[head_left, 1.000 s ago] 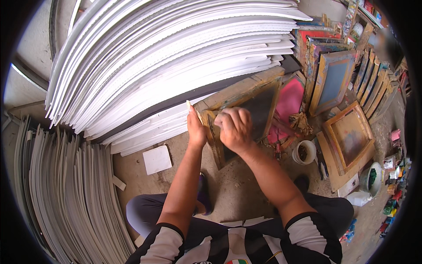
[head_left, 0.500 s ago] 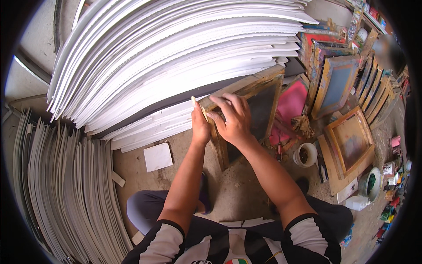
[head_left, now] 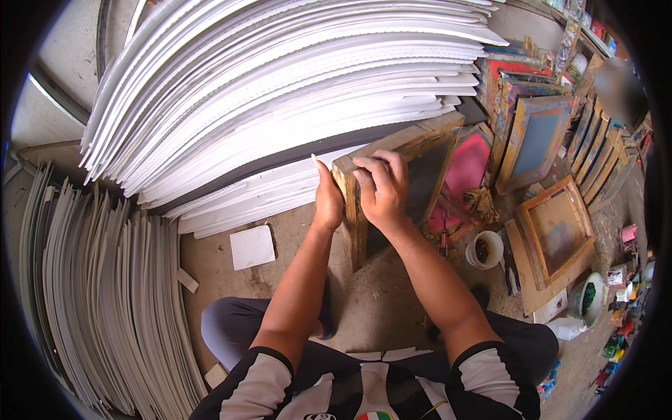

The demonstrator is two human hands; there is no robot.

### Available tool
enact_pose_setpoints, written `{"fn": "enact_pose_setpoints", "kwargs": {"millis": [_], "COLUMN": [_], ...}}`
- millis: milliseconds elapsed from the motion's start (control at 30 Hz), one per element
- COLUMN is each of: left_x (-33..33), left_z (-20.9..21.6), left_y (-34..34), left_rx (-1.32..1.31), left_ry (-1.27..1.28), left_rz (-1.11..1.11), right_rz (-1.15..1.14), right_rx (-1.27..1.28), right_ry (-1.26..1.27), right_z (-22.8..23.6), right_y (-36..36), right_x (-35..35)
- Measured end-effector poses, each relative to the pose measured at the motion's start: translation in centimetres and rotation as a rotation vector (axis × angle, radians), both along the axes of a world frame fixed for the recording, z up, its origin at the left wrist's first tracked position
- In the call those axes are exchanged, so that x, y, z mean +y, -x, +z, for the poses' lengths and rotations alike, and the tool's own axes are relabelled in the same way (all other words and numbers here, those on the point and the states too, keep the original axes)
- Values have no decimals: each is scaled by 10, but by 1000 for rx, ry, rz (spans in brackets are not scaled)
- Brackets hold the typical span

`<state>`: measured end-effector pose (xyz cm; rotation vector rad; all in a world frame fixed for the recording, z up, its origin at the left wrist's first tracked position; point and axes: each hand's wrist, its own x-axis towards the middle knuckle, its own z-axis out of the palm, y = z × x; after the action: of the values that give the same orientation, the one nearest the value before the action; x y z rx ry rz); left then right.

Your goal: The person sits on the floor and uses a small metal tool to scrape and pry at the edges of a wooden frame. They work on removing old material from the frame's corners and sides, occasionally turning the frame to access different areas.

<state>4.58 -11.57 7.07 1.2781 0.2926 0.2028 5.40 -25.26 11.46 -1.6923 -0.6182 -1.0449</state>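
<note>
A wooden screen printing frame [head_left: 364, 234] with a dark mesh panel stands upright and angled before me, its near corner between my hands. My left hand [head_left: 327, 199] presses against the outer side of this corner, a finger or thumb with a pale tip pointing up; its other fingers are mostly hidden. My right hand [head_left: 383, 189] lies over the frame by the mesh, its bent fingers gripping the wooden edge near the corner.
Tall stacks of white sheets [head_left: 280, 91] rise behind the frame, grey sheets [head_left: 119, 294] at left. A white square piece [head_left: 253, 247] lies on the floor. At right are a pink screen [head_left: 467, 164], a white bucket [head_left: 492, 246], another wooden frame [head_left: 585, 222] and paint containers.
My right fingers, raised and spread above the corner before, have come down onto the frame's edge. The frame and my left hand have shifted slightly right.
</note>
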Motion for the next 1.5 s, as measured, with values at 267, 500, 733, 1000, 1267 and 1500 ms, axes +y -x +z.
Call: {"fn": "enact_pose_setpoints", "kwargs": {"millis": [267,500,733,1000,1267,1500], "left_x": [-16,-44,-27,-30,-26,-24], "left_z": [14,38,30,35,29,25], "left_y": [-3,-8,-21,-14,-10,-8], "left_rx": [80,58,111,116,22,59], "left_ry": [-110,-86,154,131,165,161], "left_rz": [23,121,151,182,142,160], "right_rz": [-73,8,104,44,1,-5], "right_rx": [-264,-211,-63,110,17,113], "right_ry": [58,145,46,-65,-225,-196], "right_z": [-1,-13,-31,-1,-17,-16], "right_y": [-12,0,12,-7,-10,-15], "right_x": [-20,-31,-40,-25,5,10]}}
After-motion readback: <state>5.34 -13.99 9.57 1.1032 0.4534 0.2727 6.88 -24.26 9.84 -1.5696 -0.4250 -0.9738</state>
